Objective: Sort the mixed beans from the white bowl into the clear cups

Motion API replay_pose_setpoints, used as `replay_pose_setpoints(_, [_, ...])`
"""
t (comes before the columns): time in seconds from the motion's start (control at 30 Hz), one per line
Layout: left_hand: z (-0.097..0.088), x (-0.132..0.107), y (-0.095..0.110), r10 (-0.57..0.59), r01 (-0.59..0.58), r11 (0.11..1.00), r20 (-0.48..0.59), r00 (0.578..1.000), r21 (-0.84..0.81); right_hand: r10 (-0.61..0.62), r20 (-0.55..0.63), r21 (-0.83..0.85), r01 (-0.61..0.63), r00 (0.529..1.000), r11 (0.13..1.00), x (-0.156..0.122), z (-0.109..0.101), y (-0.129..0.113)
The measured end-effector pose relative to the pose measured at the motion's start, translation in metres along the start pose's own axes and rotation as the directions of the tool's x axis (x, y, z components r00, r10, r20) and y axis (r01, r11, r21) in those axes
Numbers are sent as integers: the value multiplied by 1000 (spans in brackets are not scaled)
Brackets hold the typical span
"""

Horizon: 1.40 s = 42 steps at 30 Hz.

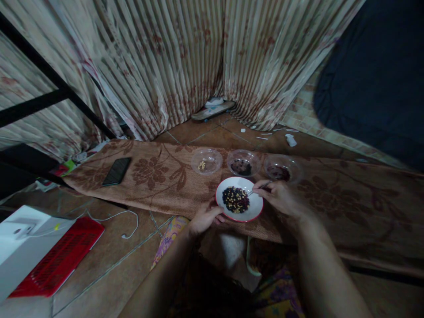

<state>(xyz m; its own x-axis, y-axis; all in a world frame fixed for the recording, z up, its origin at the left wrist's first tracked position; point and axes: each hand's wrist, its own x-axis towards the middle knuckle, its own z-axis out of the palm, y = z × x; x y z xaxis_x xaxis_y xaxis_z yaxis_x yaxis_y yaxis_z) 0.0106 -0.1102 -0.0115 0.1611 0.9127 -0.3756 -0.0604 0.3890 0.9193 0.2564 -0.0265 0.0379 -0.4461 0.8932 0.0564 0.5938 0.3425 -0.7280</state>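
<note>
Clasping a shallow white, red-rimmed bowl point(254, 207) by its left edge, the left grip point(205, 217) sits beside mixed dark and yellow grains point(236, 201); the right grip point(281, 196) pinches a thin utensil point(250, 193) dipping in from the right. The bowl is over the cloth-covered counter point(185, 194). Just beyond, the clear left container point(213, 164) holds few yellow grains, the middle container point(253, 159) and right container point(296, 168) dark contents.
</note>
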Motion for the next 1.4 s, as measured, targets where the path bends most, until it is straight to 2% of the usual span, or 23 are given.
replay_pose_setpoints(0.47, [0,-1,3,0,0,1000,4,1000,5,12,-10,30,-12,1000,999,-1,-1,-4])
replay_pose_setpoints(0.53, [1,-1,4,-3,3,1000,4,1000,4,8,-41,88,-4,999,996,-3,-5,-4])
replay_pose_setpoints(0.6, [1,-2,4,-4,3,1000,-4,1000,-4,8,-143,151,14,990,988,-6,-12,-2])
replay_pose_setpoints(0.67, [1,-2,4,3,-3,1000,-19,1000,-9,38,-318,197,27,947,980,-10,-23,3])
replay_pose_setpoints(0.7, [1,-3,5,6,-6,1000,-25,1000,-14,68,-415,217,26,907,976,-11,-29,7])
replay_pose_setpoints(0.77, [1,-3,6,-7,7,1000,-31,999,-3,150,-597,261,14,788,965,-14,-40,19])
replay_pose_setpoints(0.87, [1,-4,7,-18,19,1000,-36,999,18,256,-759,295,-33,599,955,-14,-49,42])
replay_pose_setpoints(0.93, [1,-4,8,-7,8,1000,-42,999,16,257,-749,283,-56,610,957,-11,-49,53])
replay_pose_setpoints(1.0, [1,-4,8,-5,5,1000,-46,999,15,213,-739,255,-27,639,967,-8,-46,55])
replay_pose_setpoints(1.1, [1,-3,7,-16,17,1000,-45,999,22,182,-740,295,71,647,953,-4,-38,42])
replay_pose_setpoints(1.13, [1,-3,7,-18,19,1000,-45,999,22,184,-725,328,98,663,940,-4,-36,34])
replay_pose_setpoints(1.2, [1,-3,6,-19,20,1000,-43,999,18,176,-657,382,122,734,916,-6,-32,18])
replay_pose_setpoints(1.3, [1,-4,7,-18,19,1000,-26,999,11,100,-394,399,72,914,914,-8,-27,1])
replay_pose_setpoints(1.33, [1,-4,8,-17,17,1000,-24,1000,7,74,-289,394,48,954,918,-9,-25,-2])
replay_pose_setpoints(1.4, [2,-5,9,-12,12,1000,-30,999,4,35,-121,371,12,992,928,-9,-21,-5])
